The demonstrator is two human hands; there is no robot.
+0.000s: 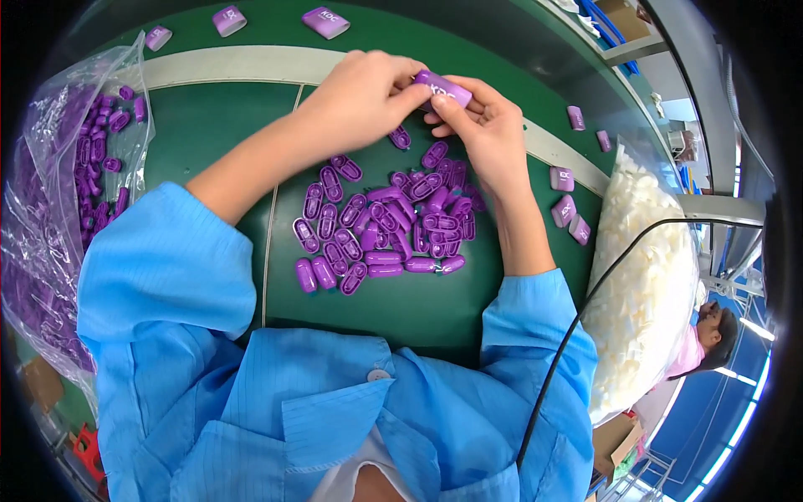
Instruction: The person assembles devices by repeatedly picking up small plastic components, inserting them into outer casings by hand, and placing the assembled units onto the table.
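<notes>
Between my two hands, above the far middle of the green worktop, is a purple plastic casing point(452, 88) with white print. My left hand point(368, 88) pinches its left end between thumb and fingers. My right hand point(492, 125) is closed round its right end, the thumb pressed on the near face. Below the hands lies a loose pile of small oval purple plastic parts point(385, 217); some show their hollow insides, others their smooth rounded backs. One such part point(400, 136) lies just under the hands, apart from the pile.
A clear bag of purple parts point(50, 217) stands at the left, and a bulky bag of off-white pieces point(640, 276) at the right. Beyond a pale rail point(242, 65), printed purple casings point(326, 23) lie on a green strip. A black cable point(577, 318) crosses my right side. Another person point(707, 339) is at far right.
</notes>
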